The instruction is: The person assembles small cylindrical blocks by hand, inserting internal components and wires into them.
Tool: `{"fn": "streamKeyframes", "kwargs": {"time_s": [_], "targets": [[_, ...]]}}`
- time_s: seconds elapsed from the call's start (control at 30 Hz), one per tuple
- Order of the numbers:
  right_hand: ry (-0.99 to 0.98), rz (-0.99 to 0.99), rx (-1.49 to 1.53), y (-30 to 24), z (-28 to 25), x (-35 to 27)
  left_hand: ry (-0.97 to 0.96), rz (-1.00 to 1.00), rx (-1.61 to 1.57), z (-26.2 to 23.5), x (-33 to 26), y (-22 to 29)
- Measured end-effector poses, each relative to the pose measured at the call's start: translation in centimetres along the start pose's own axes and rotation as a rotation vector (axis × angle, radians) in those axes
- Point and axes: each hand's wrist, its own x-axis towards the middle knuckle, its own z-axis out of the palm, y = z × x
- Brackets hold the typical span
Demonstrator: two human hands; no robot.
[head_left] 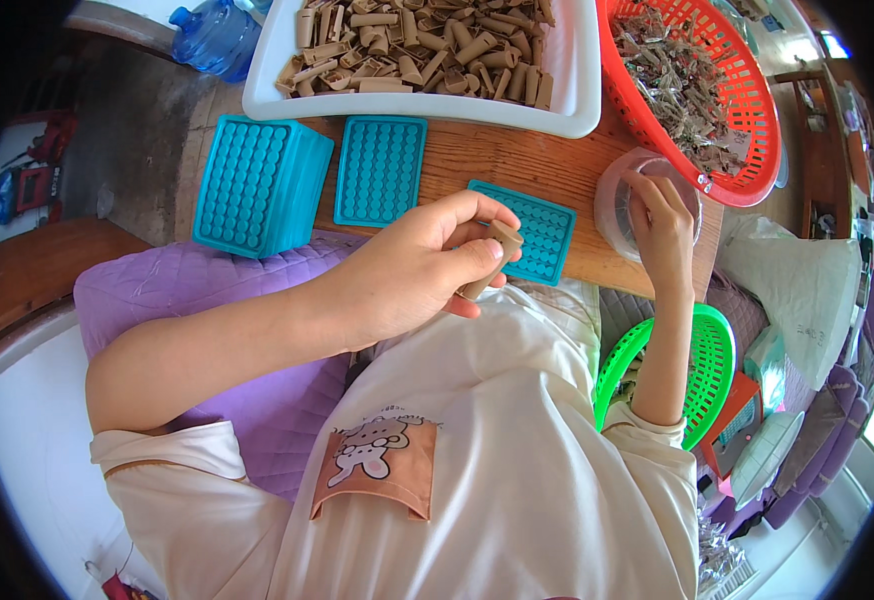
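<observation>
My left hand point(422, 262), over my lap by the table's near edge, is closed around a short tan-brown tube point(504, 238). The tube is tilted, with its upper end showing between thumb and fingers. My right hand point(662, 215) reaches down into a clear round plastic tub point(609, 205) at the table's right side. Its fingers are bent and drawn together, and whatever is at their tips is hidden. A teal tray with rows of round cups point(542, 235) lies flat just beyond my left hand, partly covered by it.
Another teal tray point(381, 170) lies beside a stack of teal trays point(247, 185) at left. Behind stands a white bin point(422, 115) of brown tube pieces. A red basket point(752, 120) of scraps overhangs the tub. A green basket point(712, 375) sits by my right arm.
</observation>
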Motion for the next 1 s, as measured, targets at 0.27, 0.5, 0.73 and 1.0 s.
{"fn": "streamKeyframes", "kwargs": {"time_s": [0.27,0.5,0.73,1.0], "targets": [[-0.068,-0.122,0.042,0.6,-0.3,-0.1,-0.001,-0.010,0.011,0.0,0.1,0.0],[-0.129,-0.072,0.203,1.1,-0.6,0.1,0.000,-0.009,-0.002,-0.1,0.1,0.0],[0.014,0.194,0.414,2.5,-0.4,-0.3,-0.036,0.002,-0.090,-0.1,0.0,0.5],[0.189,0.214,1.149,-7.6,-1.2,0.6,0.016,0.083,-0.226,-0.3,0.2,0.5]]}}
